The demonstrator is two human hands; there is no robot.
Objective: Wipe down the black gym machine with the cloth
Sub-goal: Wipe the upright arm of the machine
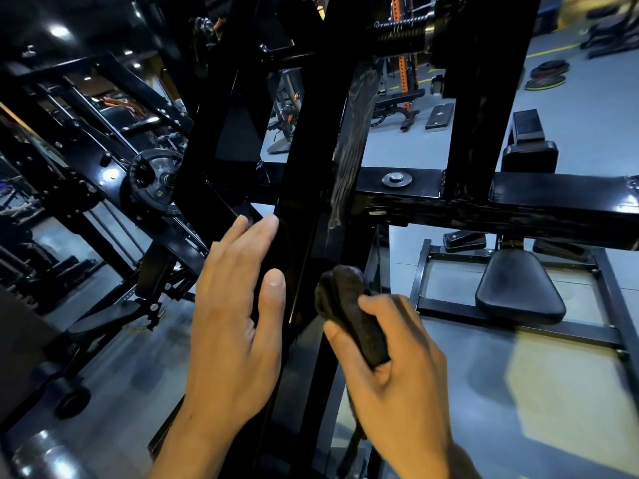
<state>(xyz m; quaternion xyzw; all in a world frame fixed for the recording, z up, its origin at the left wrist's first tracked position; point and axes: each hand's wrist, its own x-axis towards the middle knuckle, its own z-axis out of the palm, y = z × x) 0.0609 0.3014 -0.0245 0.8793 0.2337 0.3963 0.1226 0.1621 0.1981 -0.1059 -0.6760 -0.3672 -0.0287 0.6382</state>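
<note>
A dark cloth [352, 312] is gripped, bunched, in the right hand [394, 368] at five o'clock, just beside the black machine's upright beam [304, 202]. The beam's left face is touched by the left hand [235, 316], fingers straight, holding nothing.

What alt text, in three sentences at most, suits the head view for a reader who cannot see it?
A right hand grips a bunched dark cloth against a black upright of a gym machine, while the left hand rests with straight fingers on the upright's other side. A padded seat sits to the right, and a weight plate is mounted at left.
</note>
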